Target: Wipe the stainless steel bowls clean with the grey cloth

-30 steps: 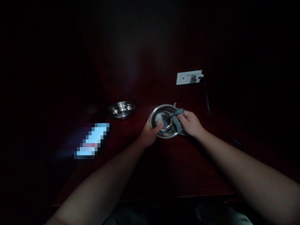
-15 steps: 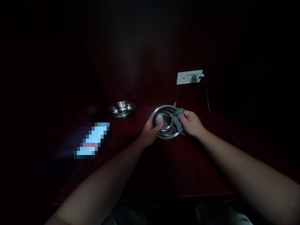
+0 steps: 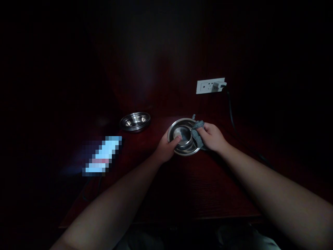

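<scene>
A shiny metal bowl is held up over the table, its hollow side turned toward me. My left hand grips its left side, the thumb lying over the inside and the fingers hidden behind. At the bowl's right rim, my right hand is closed on a grey-green cloth. The cloth is folded over the rim, and part of it hangs below the hand. Farther back to the left sits a stack of metal bowls.
A phone-like lit screen, blurred out, stands at the left with a cable below it. On the back wall is a white socket plate with a plug and a dark cord. The dark red table ends at its front edge near me.
The metal bowl has tilted or dropped very slightly. Both hands keep almost the same place and the same hold.
</scene>
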Available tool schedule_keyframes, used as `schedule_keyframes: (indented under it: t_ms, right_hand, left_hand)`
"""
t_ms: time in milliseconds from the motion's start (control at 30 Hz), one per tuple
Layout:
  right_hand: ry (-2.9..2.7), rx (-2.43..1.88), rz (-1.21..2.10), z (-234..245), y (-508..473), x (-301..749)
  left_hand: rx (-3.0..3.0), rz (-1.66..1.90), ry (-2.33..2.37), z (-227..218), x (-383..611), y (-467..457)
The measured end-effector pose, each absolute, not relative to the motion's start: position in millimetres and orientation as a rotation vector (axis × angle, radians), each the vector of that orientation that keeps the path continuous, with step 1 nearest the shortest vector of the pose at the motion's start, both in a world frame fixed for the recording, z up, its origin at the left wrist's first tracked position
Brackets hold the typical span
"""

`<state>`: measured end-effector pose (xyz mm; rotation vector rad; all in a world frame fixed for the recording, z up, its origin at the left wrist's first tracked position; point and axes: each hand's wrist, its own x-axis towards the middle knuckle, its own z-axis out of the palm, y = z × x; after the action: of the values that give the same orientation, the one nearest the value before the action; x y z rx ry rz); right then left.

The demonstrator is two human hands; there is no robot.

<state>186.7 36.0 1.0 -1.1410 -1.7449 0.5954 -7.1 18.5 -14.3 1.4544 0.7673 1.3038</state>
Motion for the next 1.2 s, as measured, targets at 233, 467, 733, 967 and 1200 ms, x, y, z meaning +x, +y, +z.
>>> schedule_keyframes:
  t_ms: [233, 467, 733, 967, 1200]
  right_hand:
    - [-1.827, -1.159, 0.491, 5.6, 34.2, 190.8]
    - [-1.859, -1.153, 0.468, 7.2, 33.5, 191.3]
    - [-1.868, -1.129, 0.477, 7.1, 33.1, 191.3]
    - [-1.729, -1.157, 0.429, 3.6, 36.4, 188.9]
    - [-1.619, -1.168, 0.507, 5.1, 34.2, 182.4]
  left_hand:
    - [1.489, 1.242, 0.709, -16.1, -6.7, 18.4]
    - [1.483, 1.212, 0.671, -15.0, -6.0, 16.7]
    - [1.459, 1.197, 0.712, -17.8, -6.5, 15.5]
    - [1.54, 1.4, 0.686, -19.7, -7.8, 19.5]
    - [1.715, 1.44, 0.696, -15.3, -6.7, 16.3]
